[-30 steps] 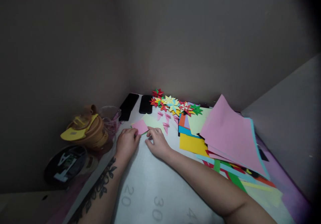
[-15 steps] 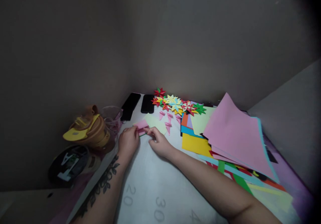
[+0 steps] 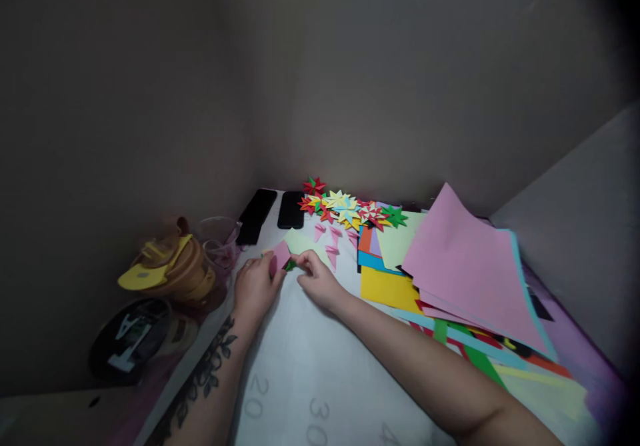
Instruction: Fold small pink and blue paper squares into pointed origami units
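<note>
My left hand (image 3: 256, 285) is closed on a small pink paper (image 3: 280, 256), thumb at its lower edge. Close to the paper's right side, my right hand (image 3: 316, 279) has its fingers bent together, with the fingertips at the paper's edge; whether they grip it is too small to tell. A bit of green (image 3: 291, 266) shows under the pink paper. Behind lies a pale green sheet (image 3: 297, 241). Several small folded pink pieces (image 3: 333, 254) lie to the right of that sheet.
Colourful paper stars (image 3: 345, 206) lie at the back, beside two dark phones (image 3: 291, 210). Large pink sheets (image 3: 465, 266) and coloured papers cover the right side. At the left are a clear cup (image 3: 220, 239), a tan bag (image 3: 193, 266) and a black round item (image 3: 130, 336).
The pink paper has turned and now looks like one flat tilted piece beside my left hand's fingers. My right hand has barely moved. The view has shifted slightly.
</note>
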Demonstrator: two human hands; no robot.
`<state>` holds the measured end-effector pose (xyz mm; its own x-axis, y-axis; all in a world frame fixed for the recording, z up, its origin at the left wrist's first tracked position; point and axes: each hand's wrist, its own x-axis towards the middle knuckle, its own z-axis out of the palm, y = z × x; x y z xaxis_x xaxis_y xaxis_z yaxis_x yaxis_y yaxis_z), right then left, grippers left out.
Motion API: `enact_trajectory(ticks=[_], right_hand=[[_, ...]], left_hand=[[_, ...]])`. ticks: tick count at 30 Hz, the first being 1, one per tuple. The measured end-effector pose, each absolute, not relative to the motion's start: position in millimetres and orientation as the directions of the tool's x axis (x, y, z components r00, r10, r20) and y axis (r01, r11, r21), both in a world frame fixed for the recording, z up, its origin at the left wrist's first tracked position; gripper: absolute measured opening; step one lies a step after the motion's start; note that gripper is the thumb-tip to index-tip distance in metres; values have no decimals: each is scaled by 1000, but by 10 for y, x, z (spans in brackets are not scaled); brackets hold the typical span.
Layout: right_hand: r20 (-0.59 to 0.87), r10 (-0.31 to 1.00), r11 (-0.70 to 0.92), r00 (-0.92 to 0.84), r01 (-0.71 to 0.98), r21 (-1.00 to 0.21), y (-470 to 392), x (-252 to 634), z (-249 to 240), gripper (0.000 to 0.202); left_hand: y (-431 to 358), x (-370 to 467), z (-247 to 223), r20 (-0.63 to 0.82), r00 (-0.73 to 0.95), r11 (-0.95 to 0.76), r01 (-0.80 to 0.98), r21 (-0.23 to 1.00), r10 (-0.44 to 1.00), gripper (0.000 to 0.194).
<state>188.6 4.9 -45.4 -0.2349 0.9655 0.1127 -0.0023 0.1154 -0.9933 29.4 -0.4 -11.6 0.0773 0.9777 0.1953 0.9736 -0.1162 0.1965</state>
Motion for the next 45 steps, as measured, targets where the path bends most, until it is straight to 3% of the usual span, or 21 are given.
enact_trajectory(ticks=[6, 16, 22, 29, 38, 45], right_hand=[[111, 969, 95, -219, -83, -992, 101, 1891, -489, 29], [51, 965, -20, -257, -265, -964, 111, 1864, -446, 30], [49, 965, -27, -258, -281, -959, 108, 1850, -496, 31], [89, 960, 10, -264, -289, -957, 105, 1849, -547, 36], [80, 981, 37, -175, -236, -971, 128, 1795, -560, 30], [44, 998, 44, -34, -16, -999, 252, 1683, -595, 25]], left_hand=[[57, 227, -193, 205, -12, -51, 954, 295, 979, 36], [23, 297, -131, 245, 77, -127, 973, 194, 966, 47], [59, 280, -177, 266, 45, -89, 984, 155, 963, 36], [35, 334, -161, 270, 49, -88, 987, 133, 962, 45], [35, 380, -127, 269, 57, -88, 991, 103, 961, 40], [11, 515, -80, 298, 21, -32, 999, 32, 954, 33]])
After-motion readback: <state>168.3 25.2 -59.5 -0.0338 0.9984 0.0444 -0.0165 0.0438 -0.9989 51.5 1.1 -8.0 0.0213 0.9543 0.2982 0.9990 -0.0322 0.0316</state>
